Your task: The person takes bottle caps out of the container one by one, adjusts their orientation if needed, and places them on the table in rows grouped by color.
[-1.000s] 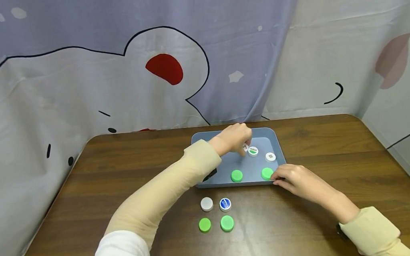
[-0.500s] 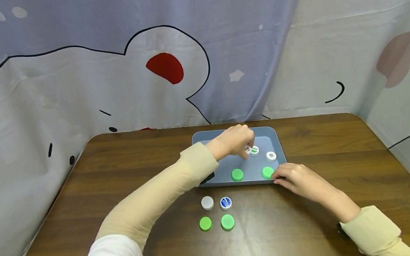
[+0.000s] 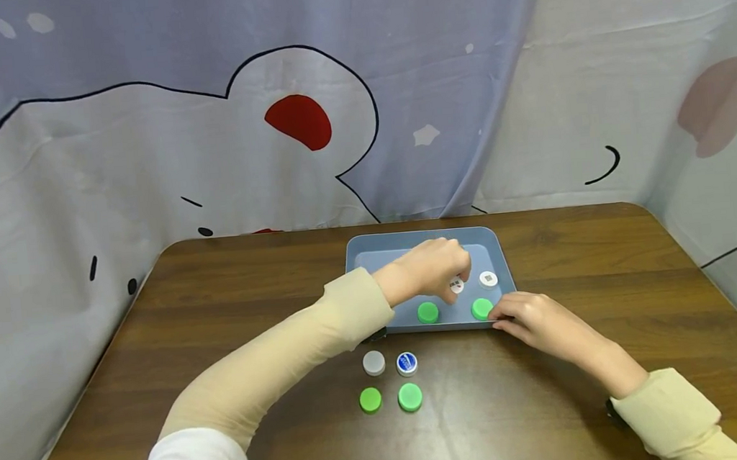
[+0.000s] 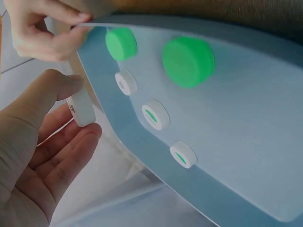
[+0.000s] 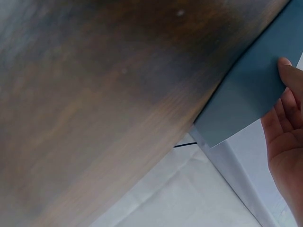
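Note:
My left hand (image 3: 435,266) is over the blue-grey tray (image 3: 422,238), pinching a white bottle cap (image 4: 81,107) with small dark print between thumb and fingers. Below it in the tray lie two green caps (image 3: 428,313) and several white ones, two of which carry a green mark; one of these shows as a white cap (image 4: 155,114) in the left wrist view. At the tray's near right corner my right hand (image 3: 532,322) grips the rim, thumb on the outer wall (image 5: 246,94). In the head view the left hand hides the white caps with green marks.
On the wooden table (image 3: 250,297), in front of the tray, are a plain white cap (image 3: 374,363), a blue-printed cap (image 3: 407,363), a lime green cap (image 3: 370,400) and a larger green cap (image 3: 410,398). A patterned curtain (image 3: 206,149) hangs behind the table.
My left hand has moved toward the tray's near side and slightly right, carrying the white cap. The green-marked cap beside it is now covered in the head view. My right hand stays at the corner.

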`<state>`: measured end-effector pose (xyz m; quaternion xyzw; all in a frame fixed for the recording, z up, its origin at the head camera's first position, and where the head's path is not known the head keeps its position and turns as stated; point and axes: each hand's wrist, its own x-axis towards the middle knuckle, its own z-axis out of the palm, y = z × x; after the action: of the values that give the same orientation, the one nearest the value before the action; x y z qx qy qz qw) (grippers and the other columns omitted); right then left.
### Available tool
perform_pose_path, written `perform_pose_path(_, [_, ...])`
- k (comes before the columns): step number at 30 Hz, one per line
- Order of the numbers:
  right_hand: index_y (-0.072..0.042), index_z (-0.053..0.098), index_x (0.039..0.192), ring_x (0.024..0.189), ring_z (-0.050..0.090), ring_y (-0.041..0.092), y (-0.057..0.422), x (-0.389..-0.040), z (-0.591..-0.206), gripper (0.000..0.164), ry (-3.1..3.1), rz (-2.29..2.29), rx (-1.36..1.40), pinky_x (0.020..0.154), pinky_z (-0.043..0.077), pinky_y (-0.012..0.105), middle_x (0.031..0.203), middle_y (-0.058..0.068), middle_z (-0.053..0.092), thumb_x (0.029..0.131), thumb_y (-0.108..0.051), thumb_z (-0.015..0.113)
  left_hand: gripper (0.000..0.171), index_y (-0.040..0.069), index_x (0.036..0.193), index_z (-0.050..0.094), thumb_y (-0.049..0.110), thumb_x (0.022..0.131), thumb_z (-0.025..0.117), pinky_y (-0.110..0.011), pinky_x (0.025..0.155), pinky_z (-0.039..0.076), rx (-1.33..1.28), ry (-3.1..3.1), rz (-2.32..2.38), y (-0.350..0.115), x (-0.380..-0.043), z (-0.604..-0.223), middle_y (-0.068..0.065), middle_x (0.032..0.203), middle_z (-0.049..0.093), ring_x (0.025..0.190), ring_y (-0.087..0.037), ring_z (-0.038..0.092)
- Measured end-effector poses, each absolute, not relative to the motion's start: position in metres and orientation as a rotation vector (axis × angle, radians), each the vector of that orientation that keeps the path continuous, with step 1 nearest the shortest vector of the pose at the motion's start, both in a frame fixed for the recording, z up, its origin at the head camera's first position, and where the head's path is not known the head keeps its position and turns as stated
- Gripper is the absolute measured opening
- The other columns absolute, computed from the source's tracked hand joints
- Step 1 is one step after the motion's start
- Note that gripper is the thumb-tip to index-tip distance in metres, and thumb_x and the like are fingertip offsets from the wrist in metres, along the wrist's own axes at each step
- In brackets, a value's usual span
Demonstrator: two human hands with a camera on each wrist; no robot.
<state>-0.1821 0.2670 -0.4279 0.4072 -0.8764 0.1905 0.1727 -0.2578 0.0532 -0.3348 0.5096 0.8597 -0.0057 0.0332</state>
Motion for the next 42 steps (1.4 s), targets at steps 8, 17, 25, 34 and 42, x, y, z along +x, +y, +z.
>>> perform_pose_path(8, [-0.011, 0.070, 0.083, 0.073, 0.059, 0.001, 0.268, -0.181, -0.428, 0.018, -2.491, 0.543, 1.150, 0.070, 0.043, 0.007, 0.082, -0.009, 0.067, 0.071, -0.003, 0.080, 0.025, 0.013, 0.095, 0.075, 0.020, 0.071, 0.076, -0.020, 0.070, 0.051, 1.636, 2.624, -0.033, 0.050, -0.242, -0.340, 0.003, 0.094, 0.072, 0.083, -0.011, 0.065])
perform_pose_path(17, [-0.012, 0.069, 0.083, 0.073, 0.059, 0.001, 0.267, -0.180, -0.429, 0.018, -2.494, 0.539, 1.148, 0.069, 0.044, 0.009, 0.082, -0.009, 0.066, 0.071, -0.004, 0.080, 0.026, 0.015, 0.095, 0.075, 0.023, 0.071, 0.079, -0.022, 0.071, 0.052, 1.666, 2.608, -0.034, 0.043, -0.228, -0.342, 0.004, 0.092, 0.072, 0.083, -0.012, 0.066])
perform_pose_path(25, [-0.011, 0.070, 0.083, 0.073, 0.059, 0.001, 0.267, -0.180, -0.428, 0.018, -2.494, 0.537, 1.143, 0.069, 0.044, 0.009, 0.081, -0.009, 0.066, 0.071, -0.004, 0.080, 0.023, 0.018, 0.091, 0.075, 0.025, 0.070, 0.080, -0.023, 0.066, 0.051, 1.676, 2.566, 0.021, 0.036, -0.213, -0.349, 0.008, 0.089, 0.071, 0.079, -0.010, 0.065])
perform_pose_path(34, [-0.011, 0.070, 0.082, 0.073, 0.059, 0.002, 0.267, -0.181, -0.427, 0.017, -2.492, 0.531, 1.139, 0.070, 0.043, 0.009, 0.081, -0.009, 0.066, 0.071, -0.004, 0.080, 0.019, 0.021, 0.086, 0.075, 0.027, 0.069, 0.079, -0.020, 0.062, 0.049, 1.688, 2.523, -0.071, 0.032, -0.200, -0.363, 0.010, 0.086, 0.071, 0.073, -0.008, 0.064])
perform_pose_path(42, [-0.012, 0.069, 0.083, 0.074, 0.061, 0.003, 0.266, -0.182, -0.427, 0.017, -2.490, 0.521, 1.140, 0.069, 0.046, 0.012, 0.082, -0.009, 0.066, 0.071, -0.004, 0.080, 0.016, 0.021, 0.083, 0.075, 0.027, 0.069, 0.079, -0.021, 0.065, 0.052, 1.663, 2.501, -0.203, 0.029, -0.195, -0.376, 0.010, 0.085, 0.071, 0.075, -0.009, 0.066])
